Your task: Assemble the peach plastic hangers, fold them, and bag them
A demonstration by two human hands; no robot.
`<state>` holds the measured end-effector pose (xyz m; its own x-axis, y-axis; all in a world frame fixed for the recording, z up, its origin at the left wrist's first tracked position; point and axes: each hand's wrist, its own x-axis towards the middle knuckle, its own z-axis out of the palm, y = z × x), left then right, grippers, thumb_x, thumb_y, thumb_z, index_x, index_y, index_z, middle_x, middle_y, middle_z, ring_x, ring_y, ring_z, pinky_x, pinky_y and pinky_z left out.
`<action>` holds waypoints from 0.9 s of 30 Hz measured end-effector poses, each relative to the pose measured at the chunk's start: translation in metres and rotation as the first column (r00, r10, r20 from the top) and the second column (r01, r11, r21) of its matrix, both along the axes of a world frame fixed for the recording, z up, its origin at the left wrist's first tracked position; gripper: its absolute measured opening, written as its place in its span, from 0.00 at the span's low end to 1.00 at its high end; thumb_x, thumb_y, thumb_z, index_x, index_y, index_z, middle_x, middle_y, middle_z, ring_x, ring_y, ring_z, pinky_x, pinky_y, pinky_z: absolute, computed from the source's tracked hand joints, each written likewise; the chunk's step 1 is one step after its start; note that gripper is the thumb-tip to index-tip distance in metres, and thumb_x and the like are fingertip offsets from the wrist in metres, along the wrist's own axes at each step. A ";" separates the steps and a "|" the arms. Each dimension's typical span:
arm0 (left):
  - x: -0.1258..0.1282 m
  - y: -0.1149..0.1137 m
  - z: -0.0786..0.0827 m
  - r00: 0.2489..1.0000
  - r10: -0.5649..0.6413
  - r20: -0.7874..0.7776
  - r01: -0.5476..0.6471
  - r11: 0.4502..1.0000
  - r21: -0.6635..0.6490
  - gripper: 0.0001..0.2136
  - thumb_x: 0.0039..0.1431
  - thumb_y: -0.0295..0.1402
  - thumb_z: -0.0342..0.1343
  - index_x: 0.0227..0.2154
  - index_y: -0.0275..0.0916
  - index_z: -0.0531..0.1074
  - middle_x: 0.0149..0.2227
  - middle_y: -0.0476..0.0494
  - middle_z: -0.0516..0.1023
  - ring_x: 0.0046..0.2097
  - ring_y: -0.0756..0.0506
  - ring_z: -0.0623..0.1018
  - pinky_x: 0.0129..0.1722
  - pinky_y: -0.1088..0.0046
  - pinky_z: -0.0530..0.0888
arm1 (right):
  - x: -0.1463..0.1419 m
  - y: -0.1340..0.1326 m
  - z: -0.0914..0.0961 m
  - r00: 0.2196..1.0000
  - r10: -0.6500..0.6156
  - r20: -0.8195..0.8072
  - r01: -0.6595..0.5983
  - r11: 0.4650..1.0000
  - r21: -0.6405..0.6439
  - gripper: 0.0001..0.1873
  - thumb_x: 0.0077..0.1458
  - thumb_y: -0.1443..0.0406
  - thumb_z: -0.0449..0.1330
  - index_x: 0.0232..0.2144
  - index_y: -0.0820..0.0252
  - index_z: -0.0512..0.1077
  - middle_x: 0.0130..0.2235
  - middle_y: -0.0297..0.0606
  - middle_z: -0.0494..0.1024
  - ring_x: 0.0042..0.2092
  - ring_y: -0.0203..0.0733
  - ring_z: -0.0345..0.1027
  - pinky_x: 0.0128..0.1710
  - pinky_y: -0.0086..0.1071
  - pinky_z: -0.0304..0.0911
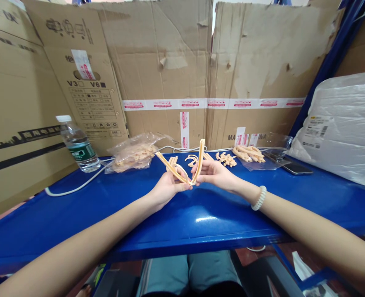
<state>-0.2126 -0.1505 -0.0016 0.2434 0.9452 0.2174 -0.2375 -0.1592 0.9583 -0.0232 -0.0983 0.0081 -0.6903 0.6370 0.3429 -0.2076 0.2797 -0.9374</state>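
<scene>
Two slim tan strips (pixel 200 159), each with a groove along its length, meet at their lower ends in a V above the blue table (pixel 133 206). My left hand (pixel 167 187) pinches the left strip near the bottom, and a pale curved piece (pixel 180 168) shows by its fingers. With closed fingers, my right hand (pixel 213 173) grips the right strip. Whether the strips are joined where they meet, I cannot tell. Just behind the hands lie thin curved tan pieces (pixel 191 160) and a small heap of short tan pieces (pixel 226 159).
A clear bag of tan pieces (pixel 134 156) lies left, beside a water bottle (pixel 81 146) and a white cable (pixel 77 190). Toward the right are bundled tan strips (pixel 249 154) on plastic, a phone (pixel 297 168) and a white wrapped package (pixel 346 123). Cardboard (pixel 164 74) walls the back.
</scene>
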 end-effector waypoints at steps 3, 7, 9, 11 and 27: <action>-0.001 0.002 -0.002 0.999 0.030 -0.042 -0.029 0.999 0.021 0.17 0.36 0.26 0.71 0.26 0.38 0.67 0.27 0.49 0.78 0.32 0.46 0.79 0.36 0.71 0.74 | -0.001 0.000 -0.001 1.000 0.007 0.007 -0.007 1.000 0.002 0.15 0.46 0.64 0.70 0.35 0.62 0.72 0.33 0.37 0.80 0.34 0.39 0.75 0.37 0.34 0.73; -0.002 0.003 -0.004 0.992 0.110 -0.069 -0.108 0.994 0.034 0.18 0.33 0.24 0.71 0.25 0.38 0.67 0.26 0.48 0.77 0.31 0.45 0.79 0.34 0.71 0.74 | -0.002 -0.003 -0.001 1.000 -0.012 0.018 0.011 0.999 0.032 0.12 0.46 0.64 0.70 0.33 0.62 0.72 0.32 0.37 0.80 0.33 0.39 0.76 0.36 0.34 0.73; -0.002 0.003 -0.004 0.986 0.145 -0.077 -0.144 0.989 0.029 0.18 0.32 0.23 0.71 0.25 0.38 0.67 0.26 0.48 0.77 0.31 0.45 0.79 0.34 0.70 0.74 | -0.002 -0.006 -0.001 0.998 -0.042 0.038 0.039 0.997 0.063 0.12 0.46 0.64 0.70 0.32 0.62 0.73 0.31 0.37 0.80 0.33 0.39 0.76 0.37 0.35 0.74; -0.001 0.001 -0.003 0.984 0.165 -0.070 -0.164 0.986 0.016 0.18 0.32 0.23 0.71 0.24 0.38 0.67 0.26 0.48 0.77 0.30 0.44 0.80 0.34 0.70 0.75 | -0.002 -0.009 -0.002 0.995 -0.085 0.057 0.080 0.993 0.092 0.12 0.45 0.64 0.70 0.32 0.62 0.73 0.31 0.38 0.80 0.33 0.40 0.76 0.37 0.36 0.74; -0.001 0.001 -0.002 0.966 0.238 -0.102 -0.241 0.970 -0.017 0.16 0.30 0.29 0.74 0.22 0.33 0.72 0.23 0.45 0.80 0.28 0.46 0.80 0.32 0.74 0.76 | -0.014 -0.013 -0.009 0.969 -0.248 -0.021 0.248 0.969 -0.011 0.20 0.34 0.62 0.75 0.26 0.61 0.68 0.26 0.33 0.77 0.28 0.39 0.75 0.32 0.34 0.74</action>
